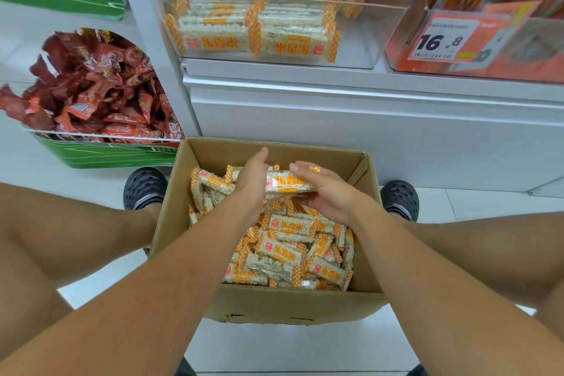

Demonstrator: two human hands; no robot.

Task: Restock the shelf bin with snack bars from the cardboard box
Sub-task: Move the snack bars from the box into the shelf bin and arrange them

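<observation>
The white shelf unit [351, 107] fills the upper half of the view, and its top is cut off by the frame. On its front ledge stands the clear shelf bin [360, 49], with stacked snack bars inside behind a glossy wall that blurs the upper rows; the bin's top is out of view. At the shelf's right end an orange bin [457, 64] is cropped by the frame, and its price tag [445, 40] reads 16.8, though the small print is unreadable. To the left, a green-fronted bin [106, 152] holds red snack packets [91, 91].

The cardboard box [274, 305] sits open on the white floor against the shelf's base, between two black shoes, and loose snack bars [293, 250] fill it. Both forearms reach in from the bottom corners of the view.

The left hand [251, 186] is edge-on with its back to the camera, so its fingers are hidden and their grip cannot be told. The right hand [323, 189], palm turned inward, has its fingers [300, 169] curled over one end of a held snack bar [285, 183], which is raised level above the pile near the box's far wall; the left hand covers the bar's other end.
</observation>
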